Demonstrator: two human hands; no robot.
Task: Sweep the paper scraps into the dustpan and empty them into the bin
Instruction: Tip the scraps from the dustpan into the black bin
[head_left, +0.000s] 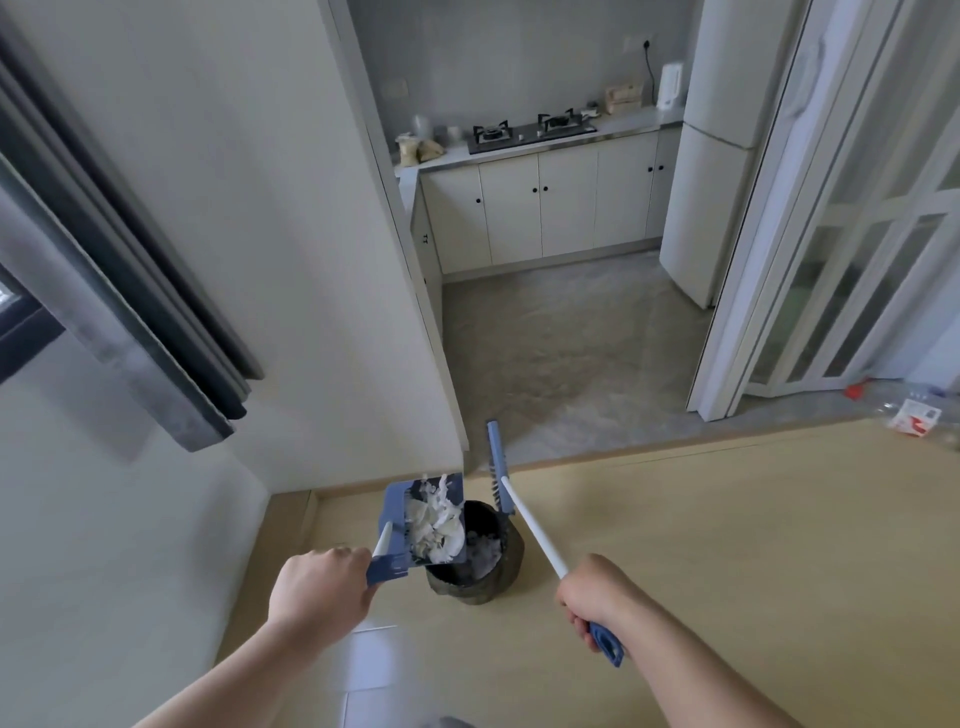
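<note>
Left hand (319, 582) clamped on the dustpan (410, 525) tips paper scraps (434, 525) over the bin (511, 564); right hand (592, 597) grips the broom (530, 525). Next: tilt steeper.

Soft daylight, slight blur, fisheye edges

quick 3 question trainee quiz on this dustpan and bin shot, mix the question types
1. True or false: the dustpan is empty.
2. Which hand holds the broom? A) left B) right
3. Fill in: the dustpan is held over the dark ___.

Key:
1. False; white paper scraps lie in it.
2. B; the right hand grips its handle, the left hand the dustpan's.
3. bin
</note>
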